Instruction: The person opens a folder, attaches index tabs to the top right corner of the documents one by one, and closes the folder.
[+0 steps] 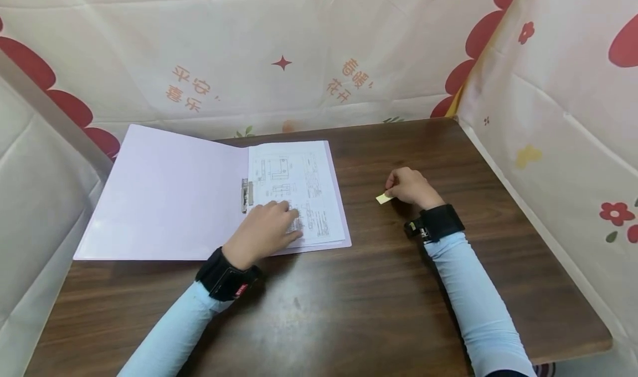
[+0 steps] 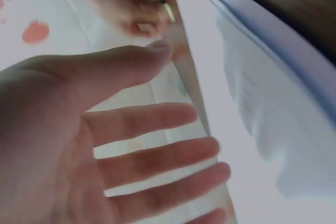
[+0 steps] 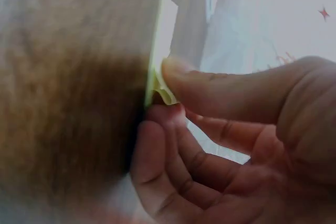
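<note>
At the right of the head view, a small pad of yellow sticky notes [image 1: 384, 199] is on the table, pinched by my right hand [image 1: 410, 186]. In the right wrist view, the thumb presses a curled, lifted end of the sticky notes [image 3: 165, 30] and the other fingers bend beneath. My left hand [image 1: 264, 227] is over the lower part of the printed drawing sheets [image 1: 311, 183], its fingers fairly straight and spread in the left wrist view. Whether it touches the paper is unclear. The sheets are in an opened lilac folder [image 1: 164, 200].
A metal clip [image 1: 245, 195] sits along the folder's spine. The brown wooden table [image 1: 324, 316] has its right edge beside a patterned cloth [image 1: 563, 117]. Another cloth hangs behind the far edge.
</note>
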### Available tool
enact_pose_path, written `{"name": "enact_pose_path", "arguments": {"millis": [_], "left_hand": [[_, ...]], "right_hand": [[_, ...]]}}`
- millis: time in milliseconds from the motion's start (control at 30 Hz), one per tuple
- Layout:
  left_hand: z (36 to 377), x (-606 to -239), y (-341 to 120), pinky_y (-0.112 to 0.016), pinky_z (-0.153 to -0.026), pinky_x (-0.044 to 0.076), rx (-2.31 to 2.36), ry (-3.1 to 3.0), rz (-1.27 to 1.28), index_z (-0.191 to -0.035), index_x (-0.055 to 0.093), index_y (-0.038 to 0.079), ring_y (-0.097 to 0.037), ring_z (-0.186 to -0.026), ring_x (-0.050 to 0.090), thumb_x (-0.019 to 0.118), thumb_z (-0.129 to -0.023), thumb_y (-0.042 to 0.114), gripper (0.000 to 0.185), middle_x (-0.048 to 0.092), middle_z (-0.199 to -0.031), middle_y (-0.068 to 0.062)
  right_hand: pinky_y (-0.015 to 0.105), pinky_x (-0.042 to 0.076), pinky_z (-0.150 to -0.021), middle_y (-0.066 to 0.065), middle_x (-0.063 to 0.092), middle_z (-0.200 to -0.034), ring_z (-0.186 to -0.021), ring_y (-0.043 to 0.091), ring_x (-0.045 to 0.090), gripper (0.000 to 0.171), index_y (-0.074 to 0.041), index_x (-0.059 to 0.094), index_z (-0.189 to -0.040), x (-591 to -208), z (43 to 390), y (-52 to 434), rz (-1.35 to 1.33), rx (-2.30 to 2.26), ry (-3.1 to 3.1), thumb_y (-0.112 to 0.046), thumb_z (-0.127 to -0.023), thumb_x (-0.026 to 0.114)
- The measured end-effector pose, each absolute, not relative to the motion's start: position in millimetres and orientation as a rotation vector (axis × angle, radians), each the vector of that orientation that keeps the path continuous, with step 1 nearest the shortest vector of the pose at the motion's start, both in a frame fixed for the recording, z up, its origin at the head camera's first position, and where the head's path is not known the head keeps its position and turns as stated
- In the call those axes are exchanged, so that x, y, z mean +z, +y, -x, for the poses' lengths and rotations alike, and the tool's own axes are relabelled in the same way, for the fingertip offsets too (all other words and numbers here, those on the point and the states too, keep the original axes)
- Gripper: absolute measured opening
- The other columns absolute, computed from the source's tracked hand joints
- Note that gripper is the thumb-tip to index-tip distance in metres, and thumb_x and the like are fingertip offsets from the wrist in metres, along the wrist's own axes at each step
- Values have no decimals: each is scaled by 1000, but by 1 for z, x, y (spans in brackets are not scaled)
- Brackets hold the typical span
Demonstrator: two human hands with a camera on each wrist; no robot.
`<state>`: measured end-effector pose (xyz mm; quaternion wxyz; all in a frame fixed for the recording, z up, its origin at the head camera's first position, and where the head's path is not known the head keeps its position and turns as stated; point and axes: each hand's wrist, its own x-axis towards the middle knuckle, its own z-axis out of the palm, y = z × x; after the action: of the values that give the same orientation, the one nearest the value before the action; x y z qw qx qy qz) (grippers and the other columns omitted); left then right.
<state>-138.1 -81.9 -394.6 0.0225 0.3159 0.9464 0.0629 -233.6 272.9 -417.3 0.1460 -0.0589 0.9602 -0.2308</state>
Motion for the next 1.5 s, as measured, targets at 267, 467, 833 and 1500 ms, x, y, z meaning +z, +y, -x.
{"name": "enact_pose_path", "arguments": {"millis": [267,467,833,1500], "left_hand": [[169,-392,37,-40,-86,58,-46,2808,-1334,-134,63,17,-23,-113,63,59,-103,49,45,62,-134,-3],[188,-409,75,-47,-100,51,-267,2752,-1245,-139,60,20,-23,-125,54,44,-107,54,48,55,-141,4],[196,-417,78,-47,-99,49,-222,2750,-1237,-137,60,22,-23,-124,52,42,-108,51,44,55,-138,6],[194,-419,83,-60,-113,41,-233,2719,-1218,-147,55,22,-27,-135,47,40,-110,42,44,52,-151,7]], "right_hand": [[29,49,-66,15,68,-94,-77,20,59,23,2,72,-106,-413,246,288,242,-764,2634,-9,-100,53],[29,57,-69,17,66,-98,-80,21,63,27,3,72,-107,-413,247,280,219,-858,2571,-10,-104,49],[30,50,-64,6,71,-74,-70,19,66,38,-2,77,-83,-403,248,284,-5,-759,2693,-36,-96,67],[29,51,-65,12,74,-89,-77,20,65,22,3,77,-103,-407,244,330,-48,-775,2683,-16,-95,72]]}}
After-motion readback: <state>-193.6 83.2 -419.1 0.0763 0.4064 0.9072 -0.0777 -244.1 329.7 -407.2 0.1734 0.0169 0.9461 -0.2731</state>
